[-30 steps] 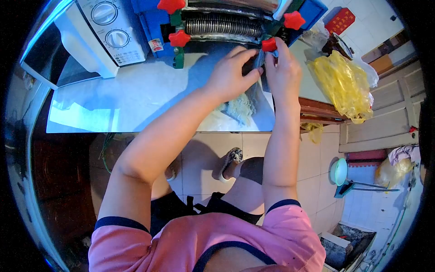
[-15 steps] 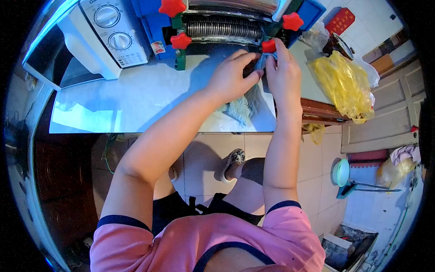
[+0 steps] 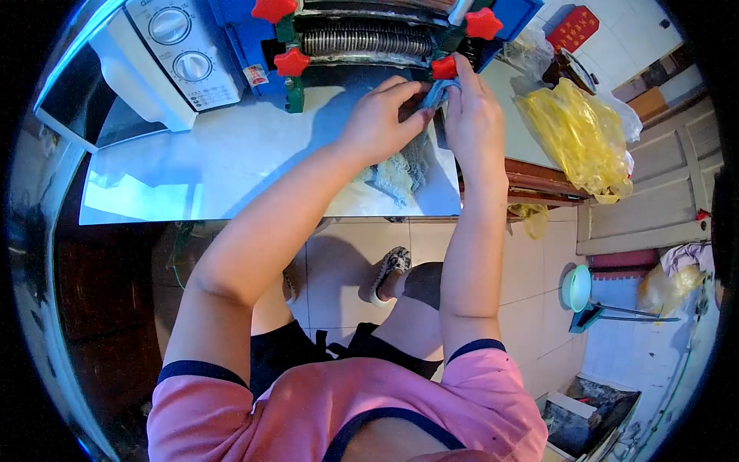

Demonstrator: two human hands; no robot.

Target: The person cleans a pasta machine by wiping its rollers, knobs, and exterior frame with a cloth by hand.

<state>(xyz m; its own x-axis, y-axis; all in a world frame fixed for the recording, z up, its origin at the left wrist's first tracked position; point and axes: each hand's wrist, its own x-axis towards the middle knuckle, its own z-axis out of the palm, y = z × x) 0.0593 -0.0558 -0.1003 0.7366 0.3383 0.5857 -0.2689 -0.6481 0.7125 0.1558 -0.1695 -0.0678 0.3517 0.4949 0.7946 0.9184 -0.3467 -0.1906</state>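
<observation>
A machine with ridged metal rollers (image 3: 366, 42), likely a noodle press, stands on the white worktop (image 3: 254, 169) against the far side. Red star-shaped knobs sit at its corners. My right hand (image 3: 475, 115) is at the lower right red knob (image 3: 444, 68), its fingers closed on a bluish-grey cloth (image 3: 396, 179) just below that knob. On the left of it, my left hand (image 3: 383, 119) pinches the same cloth between curved fingers and thumb. The cloth's loose, crumpled end hangs down onto the worktop under my hands. Some fingertips are hidden by the bunched cloth.
A white microwave (image 3: 185, 65) with two dials stands left of the machine. Right of my right hand lies a yellow plastic bag (image 3: 573, 142) on a side surface, beside a clear bag (image 3: 530, 54) and a red box (image 3: 572, 29). A turquoise basin (image 3: 576, 289) is lower right.
The view has shifted slightly, so the machine and worktop appear farther left and up. Both hands stay at the lower right knob with the cloth; more bunched cloth shows beside my right fingers.
</observation>
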